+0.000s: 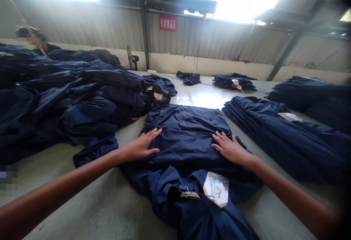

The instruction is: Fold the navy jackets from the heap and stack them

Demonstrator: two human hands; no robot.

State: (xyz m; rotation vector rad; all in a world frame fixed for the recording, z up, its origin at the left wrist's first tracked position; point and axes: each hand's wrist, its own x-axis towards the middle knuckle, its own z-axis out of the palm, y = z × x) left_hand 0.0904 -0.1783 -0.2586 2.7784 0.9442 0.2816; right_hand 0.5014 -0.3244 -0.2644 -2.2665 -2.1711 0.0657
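Widely spread fingers: left hand, right hand, flat on navy jacket.

The jacket in front of me is solid navy blue, and its hang tag is white with a red mark. The table is pale grey, and the wall sign is red with white characters.

The left forearm and right forearm are bare and extend inward from the lower corners of the view, converging toward the navy jacket. The left hand and right hand lie palm-down on the jacket, one at each side of its centre and well apart. Both are open and flat, with fingers spread and directed inward and forward. Neither hand is closed in a grasp. Both wrists remain low and nearly straight.
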